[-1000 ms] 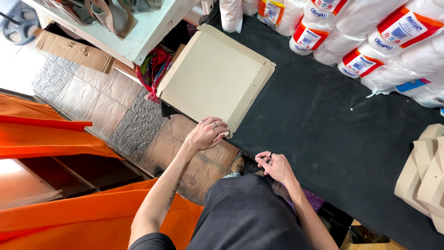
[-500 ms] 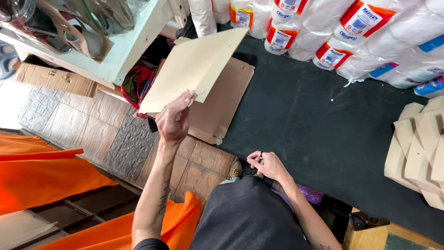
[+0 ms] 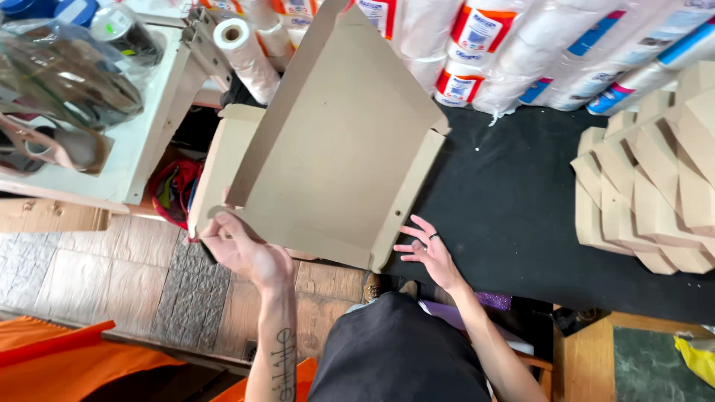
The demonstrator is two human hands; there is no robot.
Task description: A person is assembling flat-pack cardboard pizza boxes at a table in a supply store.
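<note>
We have the cardboard blank (image 3: 335,149) lifted off the black worktop (image 3: 514,208), tilted up and away from us, filling the middle of the view. Our left hand (image 3: 242,249) holds it by its lower left corner, at about seven o'clock on the sheet, fingers curled round the edge. Our right hand (image 3: 428,253) is spread wide, fingers apart, just beside the sheet's lower right corner at about five o'clock; whether a fingertip touches the card we cannot tell.

As far as folding goes, we judge the work barely begun. The blank's side flaps stand up a little along the right and lower edges, but no corner is locked and no wall is fully raised; it reads as a flat die-cut sheet being brought into position. Under it, at nine o'clock, lies a further flat cardboard sheet (image 3: 223,164), so more blanks seem to wait.

At three o'clock on the worktop sits a stack of folded cardboard pieces (image 3: 655,179), which suggests finished work. Along twelve o'clock lie wrapped white rolls (image 3: 477,52).
</note>
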